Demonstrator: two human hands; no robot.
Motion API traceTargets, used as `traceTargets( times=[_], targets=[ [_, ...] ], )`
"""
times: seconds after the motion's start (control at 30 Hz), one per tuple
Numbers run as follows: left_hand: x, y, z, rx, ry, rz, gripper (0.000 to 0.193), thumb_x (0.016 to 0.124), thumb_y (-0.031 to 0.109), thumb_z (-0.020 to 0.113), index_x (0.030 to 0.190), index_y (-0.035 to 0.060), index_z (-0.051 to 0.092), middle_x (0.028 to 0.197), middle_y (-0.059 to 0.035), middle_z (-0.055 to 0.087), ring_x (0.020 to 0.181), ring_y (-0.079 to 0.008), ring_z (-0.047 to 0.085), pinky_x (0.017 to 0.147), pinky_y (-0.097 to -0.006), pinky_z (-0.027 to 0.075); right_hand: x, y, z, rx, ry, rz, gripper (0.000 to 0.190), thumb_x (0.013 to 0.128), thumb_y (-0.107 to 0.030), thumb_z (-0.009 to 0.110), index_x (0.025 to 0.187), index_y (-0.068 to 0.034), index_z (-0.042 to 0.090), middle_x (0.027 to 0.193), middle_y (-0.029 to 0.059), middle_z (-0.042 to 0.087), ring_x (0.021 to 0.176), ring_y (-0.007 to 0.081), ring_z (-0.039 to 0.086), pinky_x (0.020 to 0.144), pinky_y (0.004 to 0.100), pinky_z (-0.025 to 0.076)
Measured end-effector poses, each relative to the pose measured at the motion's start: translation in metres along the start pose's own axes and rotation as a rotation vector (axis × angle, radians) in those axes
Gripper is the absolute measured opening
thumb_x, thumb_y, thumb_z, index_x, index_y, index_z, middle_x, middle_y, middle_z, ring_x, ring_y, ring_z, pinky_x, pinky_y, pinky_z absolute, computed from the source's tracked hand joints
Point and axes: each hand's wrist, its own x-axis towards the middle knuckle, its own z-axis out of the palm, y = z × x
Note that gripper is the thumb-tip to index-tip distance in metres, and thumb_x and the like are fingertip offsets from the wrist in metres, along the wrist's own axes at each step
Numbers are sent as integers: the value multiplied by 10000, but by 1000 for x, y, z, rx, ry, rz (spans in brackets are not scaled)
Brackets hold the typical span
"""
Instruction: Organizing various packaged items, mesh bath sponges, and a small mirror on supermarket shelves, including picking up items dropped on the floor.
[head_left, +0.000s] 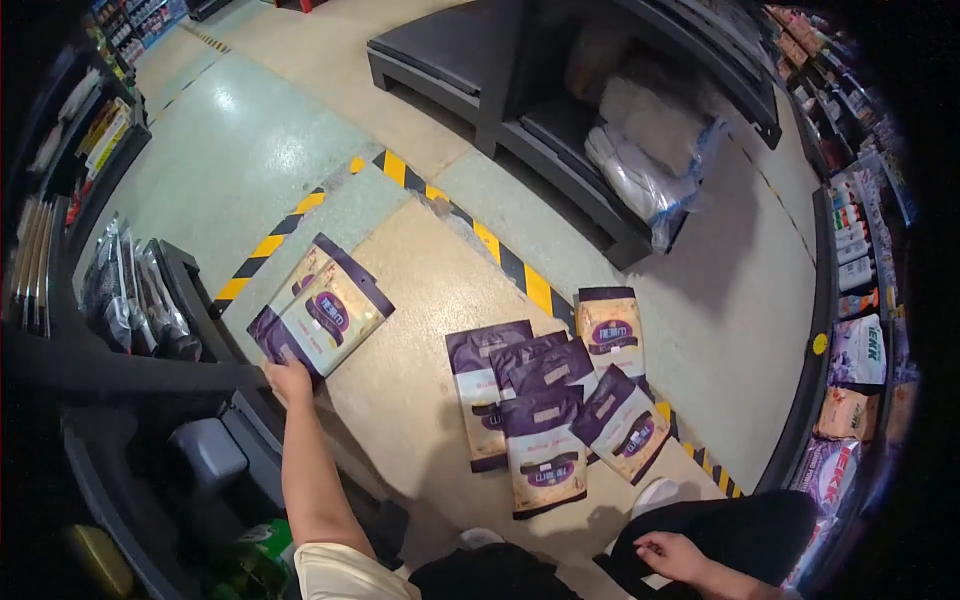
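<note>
My left hand (289, 379) grips purple-and-cream plastic packets (330, 319) at their lower edge, one overlapping another, above the floor by the left shelf. Over my thigh rests my right hand (667, 555), empty, with its fingers loosely curled; whether thumb and fingertips touch is hard to tell. Several like packets lie on the floor in front of me. A front one (544, 457) overlaps those behind it, a tilted one (622, 424) lies at its right, and another (611, 330) lies farther back on the striped tape.
Yellow-and-black floor tape (495, 244) runs across the floor. A dark shelf unit (555, 180) ahead holds a clear bag of pale items (645, 142). At the left stands a dark rack (172, 375); at the right, shelves with bottles (855, 255) and packets (855, 349).
</note>
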Motion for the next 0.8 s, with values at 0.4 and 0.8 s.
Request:
traceTargets(
  times=[0.4, 0.8],
  targets=[
    [69, -42, 21, -899, -298, -269, 401, 708, 78, 689, 1004, -149, 544, 1008, -201, 600, 868, -263, 608, 785, -360, 482, 80, 24, 65, -268, -309, -169, 313, 879, -310, 504, 1046, -52, 559, 920, 160, 635, 785, 337, 627, 706, 409, 494],
    [-222, 14, -8, -1465, -801, -665, 276, 847, 106, 540, 1118, 56, 544, 1105, -86, 591, 1031, -260, 560, 937, -449, 435, 226, -12, 109, 89, 423, 475, 699, 599, -445, 778, 1101, -17, 547, 1029, 195, 620, 978, 344, 591, 878, 412, 447]
  ],
)
